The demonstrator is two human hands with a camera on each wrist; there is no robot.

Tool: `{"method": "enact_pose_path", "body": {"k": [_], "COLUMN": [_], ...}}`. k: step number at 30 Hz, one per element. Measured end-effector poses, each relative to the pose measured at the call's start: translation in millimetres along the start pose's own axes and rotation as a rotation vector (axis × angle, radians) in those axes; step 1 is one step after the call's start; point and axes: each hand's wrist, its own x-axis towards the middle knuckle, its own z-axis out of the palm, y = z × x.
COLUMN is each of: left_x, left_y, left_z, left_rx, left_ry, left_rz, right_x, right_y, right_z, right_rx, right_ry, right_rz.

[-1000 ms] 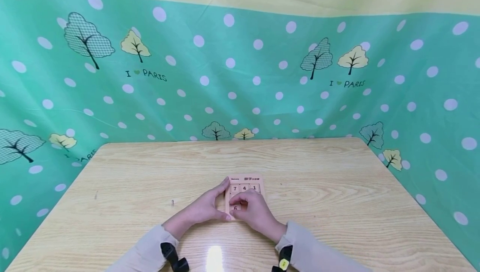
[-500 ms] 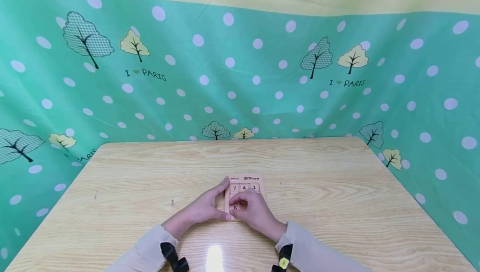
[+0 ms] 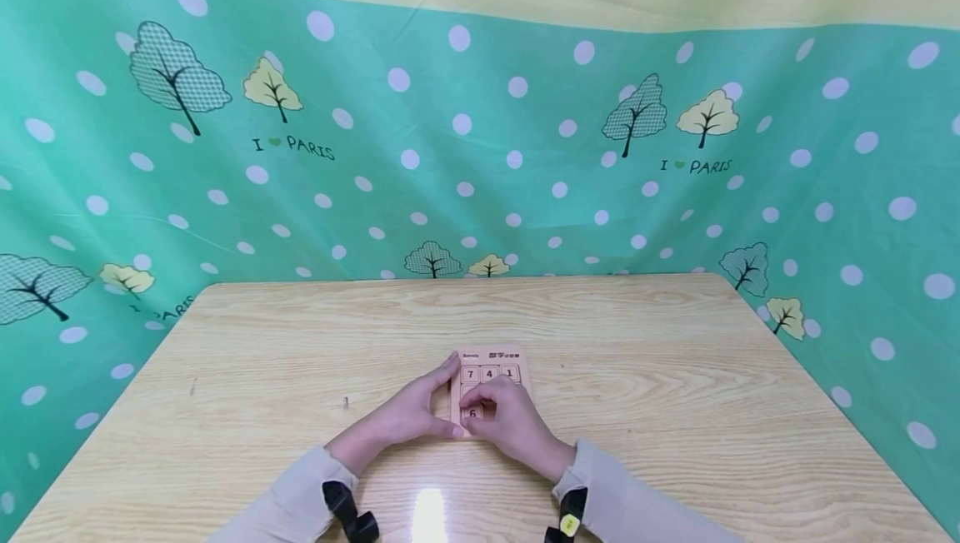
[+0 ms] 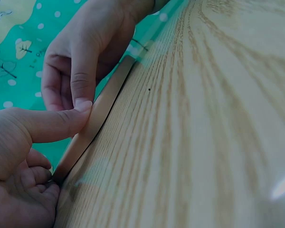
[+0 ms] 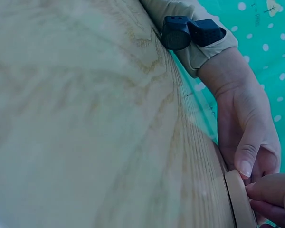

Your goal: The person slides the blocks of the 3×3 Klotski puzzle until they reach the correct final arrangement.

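A wooden sliding number puzzle [image 3: 491, 354] lies flat on the table, its top row reading 7, 4, 1. My left hand [image 3: 412, 411] holds the frame by its left side, thumb at the near edge and fingers toward the far left corner. Over the tiles is my right hand [image 3: 513, 426], its index finger and thumb bent around the tile marked 6 [image 3: 472, 414]. That hand covers most of the lower rows. In the left wrist view, the left thumb [image 4: 61, 124] lies on the puzzle's side edge [image 4: 107, 97], close to the right hand's fingertips.
Wood-grained table [image 3: 315, 343] extends around the puzzle on all sides. A green dotted curtain [image 3: 480, 151] with printed trees hangs behind and beside it. Black wrist cameras [image 3: 348, 514] are strapped over both sleeves. A bright light reflection shows at the front.
Both hands keep nearly the same places on the puzzle. The 6 tile appears very slightly further right between the right finger and thumb. The head view shifts a little.
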Motion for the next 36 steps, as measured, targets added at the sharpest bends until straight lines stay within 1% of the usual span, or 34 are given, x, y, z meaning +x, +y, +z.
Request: {"method": "enact_pose_path", "body": {"k": [11,22,27,33,36], "left_x": [1.6,1.4,1.7,1.3,0.9], "left_y": [-3.3,-2.9,-1.6,-0.9,-0.4], "left_z": [0.0,0.5,0.8,1.2,1.1], "left_rx": [0.025,0.039,0.043,0.057,0.056], "left_ry": [-0.001,0.003,0.004,0.009,0.013], "left_rz": [0.004,0.0,-0.005,-0.01,-0.008], "right_x": [-7.6,-13.5,-12.4,-9.8,-6.6], "right_y": [5,14,18,24,25], "right_z": [-10,-18,-19,-20,-20], "right_rx": [-0.011,0.027,0.056,0.113,0.133], "right_ry": [0.008,0.025,0.017,0.032,0.027], "right_rz": [0.047,0.009,0.007,0.0,0.0]}}
